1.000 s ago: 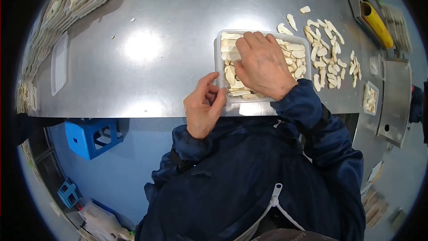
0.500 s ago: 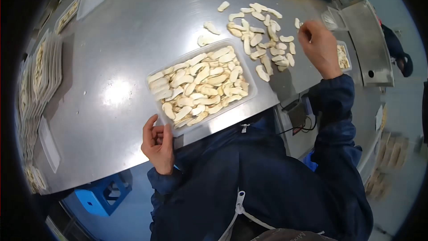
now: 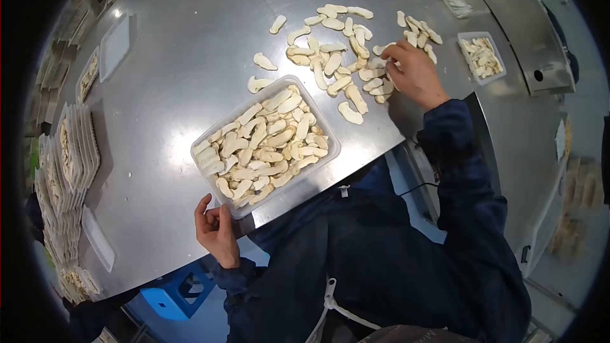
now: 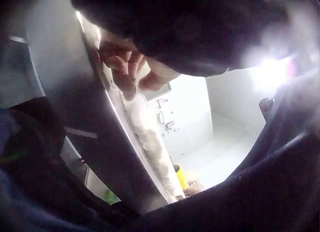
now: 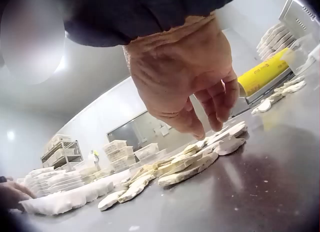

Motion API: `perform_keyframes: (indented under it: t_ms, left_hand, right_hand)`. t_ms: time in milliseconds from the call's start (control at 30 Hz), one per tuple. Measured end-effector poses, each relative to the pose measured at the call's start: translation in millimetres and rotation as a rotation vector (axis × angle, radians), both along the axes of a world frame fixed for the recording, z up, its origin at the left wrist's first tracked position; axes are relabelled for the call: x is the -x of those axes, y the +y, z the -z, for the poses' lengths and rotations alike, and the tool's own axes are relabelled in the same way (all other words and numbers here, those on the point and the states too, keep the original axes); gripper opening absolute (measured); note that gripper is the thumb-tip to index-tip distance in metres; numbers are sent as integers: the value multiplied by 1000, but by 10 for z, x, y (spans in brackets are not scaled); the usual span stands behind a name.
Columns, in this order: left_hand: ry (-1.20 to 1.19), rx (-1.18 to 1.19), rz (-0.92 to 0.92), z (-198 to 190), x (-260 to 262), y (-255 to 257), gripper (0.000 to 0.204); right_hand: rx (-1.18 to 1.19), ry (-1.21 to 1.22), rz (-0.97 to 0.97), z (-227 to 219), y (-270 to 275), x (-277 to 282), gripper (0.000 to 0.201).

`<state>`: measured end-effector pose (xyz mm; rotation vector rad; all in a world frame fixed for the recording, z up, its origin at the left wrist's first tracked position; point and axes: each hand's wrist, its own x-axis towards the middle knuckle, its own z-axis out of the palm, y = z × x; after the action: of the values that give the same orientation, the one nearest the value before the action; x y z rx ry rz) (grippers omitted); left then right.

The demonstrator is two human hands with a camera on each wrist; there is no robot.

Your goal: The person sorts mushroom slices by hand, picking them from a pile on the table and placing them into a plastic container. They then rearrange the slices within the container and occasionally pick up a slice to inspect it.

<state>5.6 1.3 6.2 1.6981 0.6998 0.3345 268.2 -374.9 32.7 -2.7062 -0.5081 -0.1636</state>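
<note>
A clear plastic tray (image 3: pixel 332 154) full of pale mushroom slices (image 3: pixel 267 146) sits near the table's front edge in the head view. At its near left corner is my left hand (image 3: pixel 218 236), fingers loosely bent and thumb close against the rim. Right of the tray, my right hand (image 3: pixel 416 76) reaches down to a loose spread of slices (image 3: pixel 333 63). The right wrist view shows that hand (image 5: pixel 185 79) with thumb and fingers apart, fingertips right over the heap of slices (image 5: pixel 187 167). No slice shows between them.
Stacked trays of slices (image 3: pixel 70 152) stand at the table's left side, near a bare white tray (image 3: pixel 115 47). A smaller tray of slices (image 3: pixel 481 57) lies at the right, beside a metal unit (image 3: pixel 524 32). A blue stool (image 3: pixel 178 295) is below the front edge.
My right hand has left the tray, swung out to the right, and come back left to the loose slices. My left hand stays by the tray corner. The head view has turned and shifted.
</note>
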Motion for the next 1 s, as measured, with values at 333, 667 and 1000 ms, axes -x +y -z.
perform_keyframes:
  t_ms: [333,667,1000]
  left_hand:
    - [-23,-45,14,72,20,18,35]
    - [-38,-28,-15,72,28,-20,35]
    - [-41,-44,-9,105,56,8,34]
  right_hand:
    - [40,-61,-127,-10,614,23,27]
    - [109,-92,-76,125,817,-217,27]
    - [-30,49,27,-24,789,-137,23]
